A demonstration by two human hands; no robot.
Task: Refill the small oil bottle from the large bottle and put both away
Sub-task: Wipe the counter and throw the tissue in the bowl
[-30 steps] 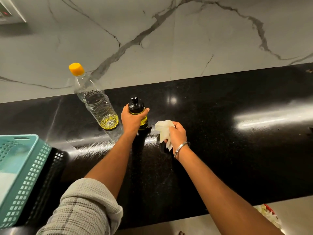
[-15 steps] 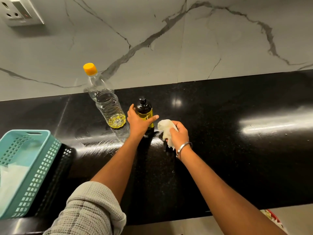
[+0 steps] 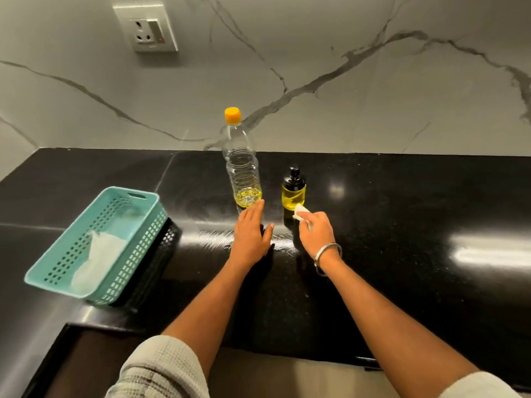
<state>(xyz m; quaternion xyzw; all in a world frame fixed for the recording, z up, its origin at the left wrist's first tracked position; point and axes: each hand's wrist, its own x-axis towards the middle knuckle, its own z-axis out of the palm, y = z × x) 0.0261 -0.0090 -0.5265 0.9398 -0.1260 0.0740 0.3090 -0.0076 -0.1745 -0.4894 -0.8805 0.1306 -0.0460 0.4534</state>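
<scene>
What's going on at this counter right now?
A person stands at a black counter. The small oil bottle, capped and showing yellow oil, stands beside the large bottle, which is capped and nearly empty. The right hand pinches a white tissue near the small bottle's base. The left hand lies open, fingers reaching toward the large bottle. A teal basket sits to the left. Neither bottle is put away yet.

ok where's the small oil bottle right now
In the head view the small bottle stands upright on the black counter, just right of the large bottle, with the right hand and its tissue right before it.
</scene>
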